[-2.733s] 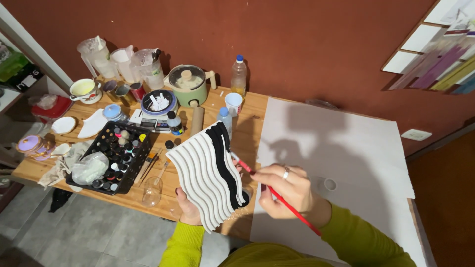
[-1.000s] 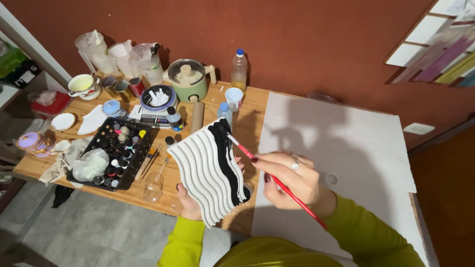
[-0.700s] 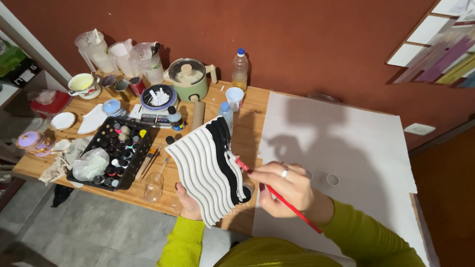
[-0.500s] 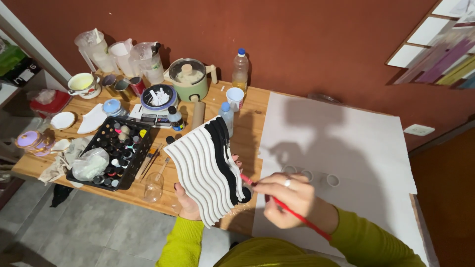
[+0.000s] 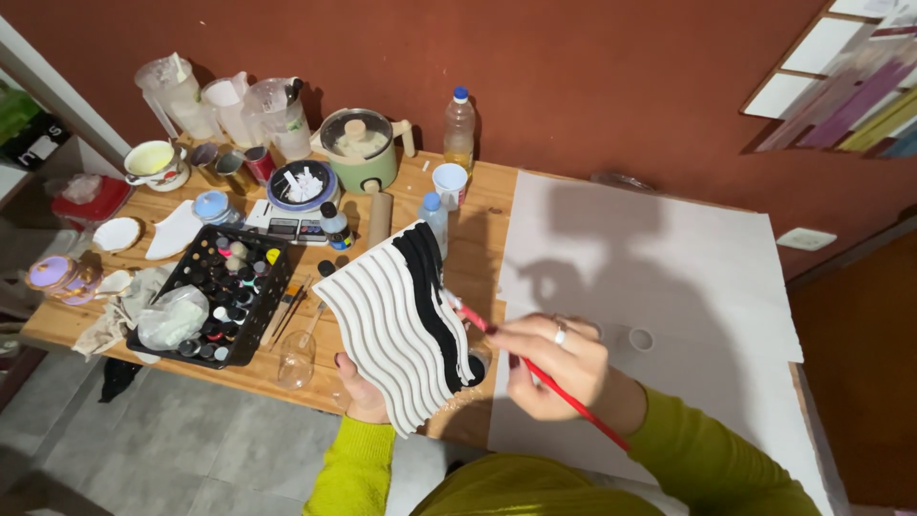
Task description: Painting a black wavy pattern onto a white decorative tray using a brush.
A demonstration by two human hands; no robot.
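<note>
My left hand point(image 5: 358, 397) props the wavy ridged panel point(image 5: 401, 325) tilted above the worktop point(image 5: 482, 205), fingers curled behind its lower edge. My right hand point(image 5: 554, 368) has fingers pinching a red brush point(image 5: 540, 368), tip touching the panel's black right edge. Black paint tray point(image 5: 215, 291) lies left of my left fingers.

A single head-worn camera looks steeply down from just above the person's own arms at the wooden table point(image 5: 482, 205), which fills the middle of the frame, with a red wall point(image 5: 573, 67) across the top.
</note>
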